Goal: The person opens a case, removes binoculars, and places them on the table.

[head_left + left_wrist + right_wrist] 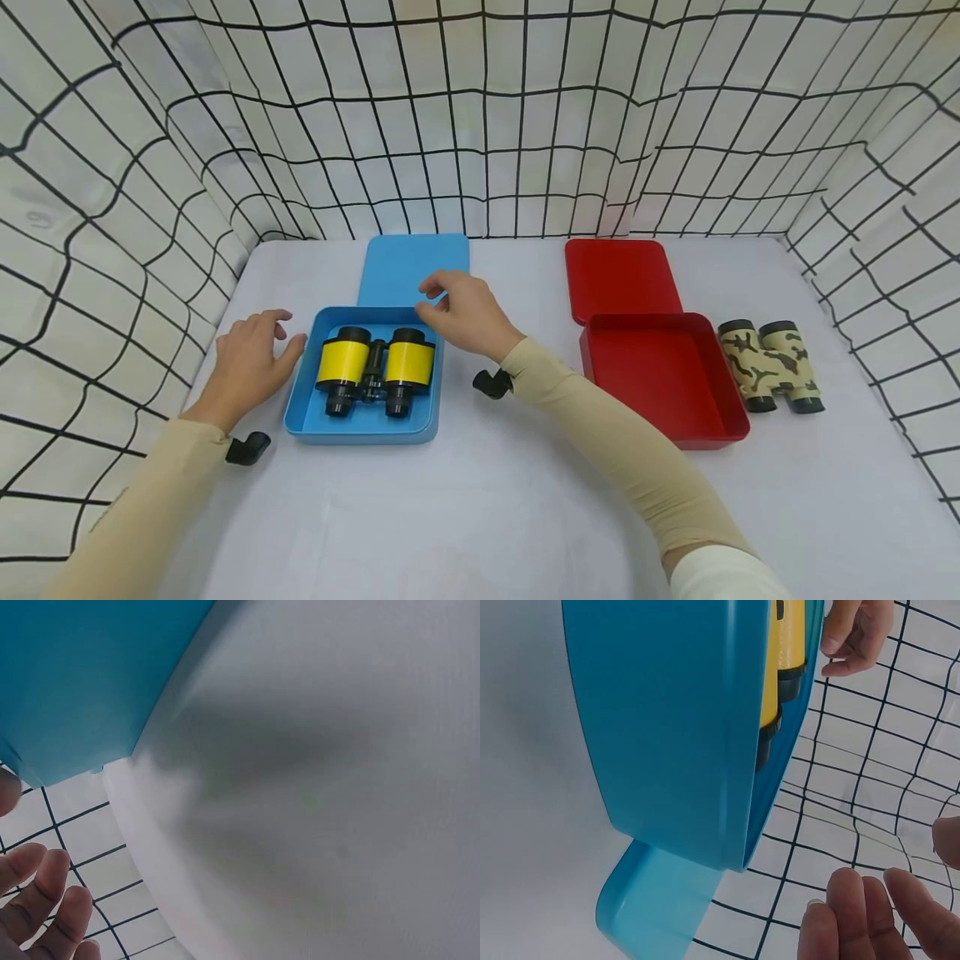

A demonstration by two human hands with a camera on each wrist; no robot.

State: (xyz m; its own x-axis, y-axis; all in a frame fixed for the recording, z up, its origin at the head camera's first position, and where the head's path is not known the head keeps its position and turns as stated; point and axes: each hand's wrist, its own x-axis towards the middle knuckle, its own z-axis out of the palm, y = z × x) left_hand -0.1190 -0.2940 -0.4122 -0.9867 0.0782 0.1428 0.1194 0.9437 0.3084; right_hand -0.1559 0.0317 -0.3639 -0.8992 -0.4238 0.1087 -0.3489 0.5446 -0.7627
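Observation:
Yellow-and-black binoculars (343, 362) lie inside a blue box (360, 438), whose blue lid (405, 265) lies folded back behind it. My left hand (249, 360) hovers at the box's left side, its thumb close to the rim; whether it touches cannot be told. Above the far right corner is my right hand (474, 317), fingers loosely bent and holding nothing. In the left wrist view, loose fingers (49, 900) show below the box wall (90, 682). The right wrist view has relaxed fingers (847, 919) apart from the box (660, 727).
A red box (645, 392) stands at the right with its red lid (622, 279) folded back and nothing inside. Camouflage binoculars (765, 362) lie just right of it. White panels with black grid lines (483, 92) enclose the white table (480, 517) at the back and sides.

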